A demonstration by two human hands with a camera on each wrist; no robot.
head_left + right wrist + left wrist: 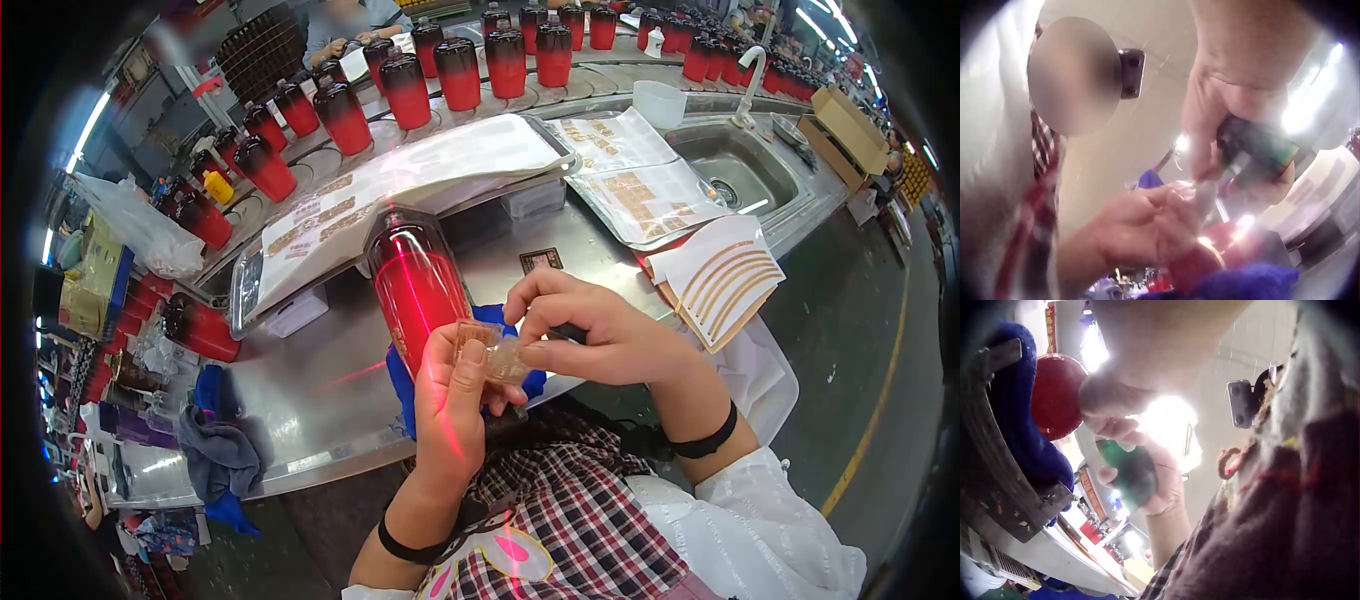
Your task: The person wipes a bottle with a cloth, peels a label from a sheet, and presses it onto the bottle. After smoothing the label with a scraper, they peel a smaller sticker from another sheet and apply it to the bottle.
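Observation:
My left hand (447, 395) pinches a small decal sheet (476, 333) with brown print between thumb and fingers, in front of a glossy red bottle (412, 285). The bottle lies on a blue cloth (402, 388) at the table's edge, a red laser line running along it. My right hand (600, 325) meets the left, its thumb and finger pinching crinkled clear film (507, 362) at the decal sheet. A dark green, flat piece (1257, 153) is tucked in the right palm; its kind is unclear.
Behind the bottle lies a tray of decal sheets (400, 172); another tray (640, 190) stands to the right beside a sink (745, 165). A small dark label (540, 261) lies on the metal table. Red-black bottles (460, 75) line the conveyor. A grey cloth (220, 450) hangs at the left edge.

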